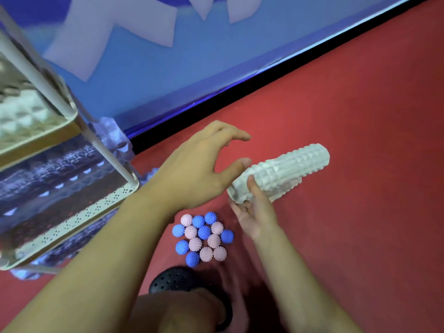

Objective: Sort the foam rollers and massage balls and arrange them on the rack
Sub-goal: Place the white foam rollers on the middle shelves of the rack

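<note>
A pale green ridged foam roller (290,168) is held off the red floor, tilted up to the right. My right hand (254,212) grips its near end from below, thumb on top. My left hand (199,164) hovers spread just left of that end, its thumb touching the roller. Several spiky massage balls, blue and pink (203,235), lie clustered on the floor below the hands. The white rack (79,217) stands at left; a pale roller (21,116) lies on an upper shelf, and dark blue rollers (55,169) on the shelf below.
A blue wall panel (168,75) with a black base strip runs diagonally behind. My knee and a black perforated shoe (175,280) are at the bottom centre. Red floor (360,140) stretches to the right.
</note>
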